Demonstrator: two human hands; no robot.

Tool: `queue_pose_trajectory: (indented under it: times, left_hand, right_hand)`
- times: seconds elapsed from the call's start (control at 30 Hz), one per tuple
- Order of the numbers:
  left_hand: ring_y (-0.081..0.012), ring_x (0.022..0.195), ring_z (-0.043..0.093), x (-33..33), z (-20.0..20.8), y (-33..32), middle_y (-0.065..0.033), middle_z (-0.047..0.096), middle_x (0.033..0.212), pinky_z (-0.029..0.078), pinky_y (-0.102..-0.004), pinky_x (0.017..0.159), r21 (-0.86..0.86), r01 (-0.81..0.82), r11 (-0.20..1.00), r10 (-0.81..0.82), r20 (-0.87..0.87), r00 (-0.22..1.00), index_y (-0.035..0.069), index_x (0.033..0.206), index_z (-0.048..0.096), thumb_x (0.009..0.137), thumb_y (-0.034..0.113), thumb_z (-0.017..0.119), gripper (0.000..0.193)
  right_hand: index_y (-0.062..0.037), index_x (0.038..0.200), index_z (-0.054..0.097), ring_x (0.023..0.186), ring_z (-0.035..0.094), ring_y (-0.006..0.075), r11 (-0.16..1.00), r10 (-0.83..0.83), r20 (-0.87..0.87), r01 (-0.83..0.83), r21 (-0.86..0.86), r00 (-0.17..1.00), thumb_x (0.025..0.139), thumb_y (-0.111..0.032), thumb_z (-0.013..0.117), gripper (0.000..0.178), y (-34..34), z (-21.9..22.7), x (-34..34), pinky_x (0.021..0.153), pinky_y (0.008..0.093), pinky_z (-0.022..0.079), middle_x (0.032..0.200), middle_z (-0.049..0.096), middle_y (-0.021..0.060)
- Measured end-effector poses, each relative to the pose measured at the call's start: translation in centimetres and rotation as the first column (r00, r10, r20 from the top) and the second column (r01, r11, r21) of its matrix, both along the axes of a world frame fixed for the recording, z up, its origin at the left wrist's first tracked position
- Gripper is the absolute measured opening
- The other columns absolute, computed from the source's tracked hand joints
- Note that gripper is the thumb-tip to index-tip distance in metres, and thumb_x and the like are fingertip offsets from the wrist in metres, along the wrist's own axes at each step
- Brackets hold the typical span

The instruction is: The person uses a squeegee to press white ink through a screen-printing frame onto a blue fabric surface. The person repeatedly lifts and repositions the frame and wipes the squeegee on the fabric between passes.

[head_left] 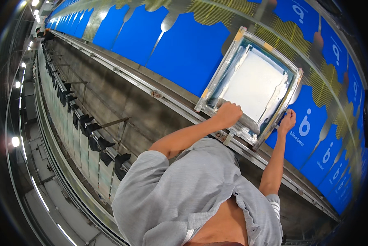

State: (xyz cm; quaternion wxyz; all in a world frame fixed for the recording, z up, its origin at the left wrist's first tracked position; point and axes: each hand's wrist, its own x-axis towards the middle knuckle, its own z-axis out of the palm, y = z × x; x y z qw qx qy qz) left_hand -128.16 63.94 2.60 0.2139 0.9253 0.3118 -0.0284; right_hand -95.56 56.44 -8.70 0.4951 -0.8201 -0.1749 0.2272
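- two bare hands work at a screen-printing frame (220, 69), which lies tilted in view on a long printing table, over blue fabric panels (188, 53).
- left hand (229, 115): closed into a fist, knuckles up, fingers wrapped around the grey squeegee (248, 122) near its left part; the grip has no visible gap.
- left arm: elbow bent and out to the side, forearm slanting up and inward across the near edge of the table.
- right hand (288, 121): at the outer right side of the frame, fingers curled and bunched near the rim; whether they have hold of it or just rest by it, i cannot tell.
- right arm: reaching forward and slightly outward, straighter than the left, wrist a little bent.
- squeegee: inside the frame at its near end, lying along the near edge of the white ink (255, 78) that covers most of the mesh.
- a metal rail (180, 105) runs along the table's near edge, between the grey shirt (184, 184) and the panels.
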Motion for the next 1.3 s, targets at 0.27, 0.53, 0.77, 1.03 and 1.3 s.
queue_pose_trajectory:
  times: [0.27, 0.53, 0.77, 1.03, 1.3]
  left_hand:
    - [-0.0337, 0.085, 0.071, 2.6, 3.6, 4.0, -0.0172, 0.072, 0.087, 0.054, -0.0459, 0.076, -0.212, -0.034, 0.977, -0.008, -0.193, 0.981, 0.004, 0.081, 0.074, 0.071, 0.012, 0.068, 0.014]
    - [-0.0355, 0.088, 0.072, 12.0, 2.4, 19.9, -0.0183, 0.074, 0.092, 0.057, -0.0468, 0.076, 0.037, -0.047, 0.998, 0.051, -0.123, 0.991, 0.007, 0.087, 0.076, 0.070, 0.016, 0.070, 0.021]
    - [-0.0365, 0.085, 0.072, 15.3, 0.5, 27.5, -0.0163, 0.073, 0.086, 0.057, -0.0470, 0.073, 0.128, 0.038, 0.991, -0.018, -0.153, 0.988, 0.013, 0.093, 0.080, 0.071, 0.015, 0.065, 0.026]
    - [-0.0343, 0.079, 0.071, 6.6, -0.1, 15.1, -0.0148, 0.071, 0.082, 0.056, -0.0466, 0.066, 0.100, -0.031, 0.994, 0.026, 0.047, 0.999, 0.005, 0.079, 0.073, 0.071, 0.008, 0.063, 0.012]
    - [-0.0332, 0.080, 0.070, -1.5, 1.5, 0.5, -0.0138, 0.072, 0.085, 0.055, -0.0452, 0.065, 0.025, -0.085, 0.996, 0.082, 0.110, 0.991, 0.005, 0.087, 0.074, 0.070, 0.005, 0.066, 0.019]
  right_hand:
    - [-0.0063, 0.114, 0.073, 0.103, 0.064, 0.0304, 0.824, 0.525, 0.478, -0.562, -0.077, 0.704, 0.092, -0.029, 0.069, 0.032, 2.0, 8.3, -2.3, 0.092, 0.0424, 0.049, 0.105, 0.070, 0.0142]
    - [-0.0118, 0.082, 0.072, 0.082, 0.070, 0.0362, 0.403, 0.915, 0.311, -0.637, -0.658, 0.258, 0.078, -0.022, 0.069, 0.011, 17.1, 12.3, -2.4, 0.072, 0.0481, 0.056, 0.083, 0.071, 0.0140]
    - [-0.0096, 0.084, 0.069, 0.089, 0.068, 0.0331, 0.536, 0.844, 0.400, -0.606, -0.588, 0.358, 0.077, -0.015, 0.070, 0.009, 22.7, 11.0, 0.9, 0.089, 0.0477, 0.051, 0.086, 0.071, 0.0102]
    - [-0.0072, 0.084, 0.064, 0.086, 0.064, 0.0295, 0.583, 0.779, 0.547, -0.674, -0.454, 0.306, 0.075, -0.004, 0.067, 0.010, 10.7, 10.5, -7.4, 0.109, 0.0508, 0.043, 0.085, 0.062, 0.0095]
    - [-0.0051, 0.084, 0.064, 0.088, 0.064, 0.0289, 0.546, 0.821, 0.455, -0.706, -0.451, 0.345, 0.072, 0.002, 0.065, 0.014, -3.0, 12.1, -15.6, 0.110, 0.0528, 0.040, 0.083, 0.059, 0.0110]
